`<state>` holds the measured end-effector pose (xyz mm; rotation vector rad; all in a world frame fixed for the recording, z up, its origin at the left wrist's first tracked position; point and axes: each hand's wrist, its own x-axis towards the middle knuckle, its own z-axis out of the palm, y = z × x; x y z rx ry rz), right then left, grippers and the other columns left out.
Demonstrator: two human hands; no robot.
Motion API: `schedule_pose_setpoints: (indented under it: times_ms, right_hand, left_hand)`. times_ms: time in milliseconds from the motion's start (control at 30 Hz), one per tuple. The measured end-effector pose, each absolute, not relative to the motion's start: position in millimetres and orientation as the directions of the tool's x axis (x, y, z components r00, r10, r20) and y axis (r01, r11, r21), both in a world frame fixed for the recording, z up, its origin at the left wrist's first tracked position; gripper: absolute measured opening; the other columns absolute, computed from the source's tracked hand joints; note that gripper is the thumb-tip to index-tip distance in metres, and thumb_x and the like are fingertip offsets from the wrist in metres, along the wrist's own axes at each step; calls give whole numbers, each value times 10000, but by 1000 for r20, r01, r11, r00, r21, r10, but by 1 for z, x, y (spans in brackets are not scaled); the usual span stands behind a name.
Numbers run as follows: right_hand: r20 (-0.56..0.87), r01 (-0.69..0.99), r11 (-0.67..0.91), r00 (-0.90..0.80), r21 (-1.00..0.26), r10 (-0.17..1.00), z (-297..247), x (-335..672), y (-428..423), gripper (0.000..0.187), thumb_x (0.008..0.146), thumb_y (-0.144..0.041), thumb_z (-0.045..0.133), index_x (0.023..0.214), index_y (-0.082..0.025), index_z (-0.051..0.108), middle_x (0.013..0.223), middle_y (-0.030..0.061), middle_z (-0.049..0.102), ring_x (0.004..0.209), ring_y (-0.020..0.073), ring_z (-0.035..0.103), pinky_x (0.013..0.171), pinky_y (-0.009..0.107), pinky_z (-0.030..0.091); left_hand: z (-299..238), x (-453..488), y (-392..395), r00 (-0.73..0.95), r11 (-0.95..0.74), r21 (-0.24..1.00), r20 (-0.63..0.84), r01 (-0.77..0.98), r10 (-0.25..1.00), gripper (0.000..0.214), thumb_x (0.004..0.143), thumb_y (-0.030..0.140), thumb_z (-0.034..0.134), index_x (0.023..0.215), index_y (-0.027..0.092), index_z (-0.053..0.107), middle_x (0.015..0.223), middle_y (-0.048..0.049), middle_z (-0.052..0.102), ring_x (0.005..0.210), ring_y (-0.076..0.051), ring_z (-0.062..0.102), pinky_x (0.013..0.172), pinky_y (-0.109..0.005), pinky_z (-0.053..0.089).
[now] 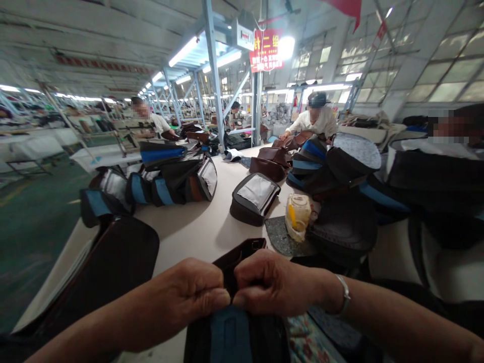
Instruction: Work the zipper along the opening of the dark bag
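My left hand (194,291) and my right hand (266,282) meet thumb to thumb at the edge of a dark bag piece (264,338) with a blue panel (230,335). Both hands are closed, pinching that edge side by side. A bracelet (345,296) circles my right wrist. Beyond my knuckles rises a dark brown part (249,246), which seems joined to the bag piece, though my hands hide the join. Patterned fabric shows at the lower right, below my right forearm.
A cut-open plastic jug (297,217) stands on a dark mat (278,234). Bag pieces line the left side of the white table (196,227); more are heaped right. One grey-topped piece (255,196) sits mid-table. A co-worker (315,118) bends over the far end; others work nearby.
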<state>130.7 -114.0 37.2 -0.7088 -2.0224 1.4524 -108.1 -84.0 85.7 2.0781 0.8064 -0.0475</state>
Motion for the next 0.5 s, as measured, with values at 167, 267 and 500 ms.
schedule_pose_setpoints:
  times_ms: [167,267,500]
  right_hand:
    - [229,60,348,-648,-935,727,31,137,-112,406,947,-431,649,693,-144,514,620,-63,392,570,65,337,513,196,282]
    - [365,126,505,-547,-854,754,17,151,-105,443,1039,-515,456,1008,-124,662,885,39,584,803,138,540,756,268,454]
    - [168,249,283,-400,-926,901,4,180,-147,662,1028,-670,293,1042,-119,660,842,57,596,719,146,553,655,249,465]
  left_hand:
    - [79,-110,-85,799,-431,753,-204,497,565,447,1037,545,439,752,202,447,751,42,426,694,-142,399,618,-264,311]
    - [79,-117,-86,761,-514,689,-83,511,644,453,1057,529,397,766,198,504,771,24,519,709,-144,482,645,-245,370]
    - [61,-126,-102,686,-633,618,198,467,700,477,1085,467,356,736,219,564,718,29,562,668,-115,580,676,-183,457]
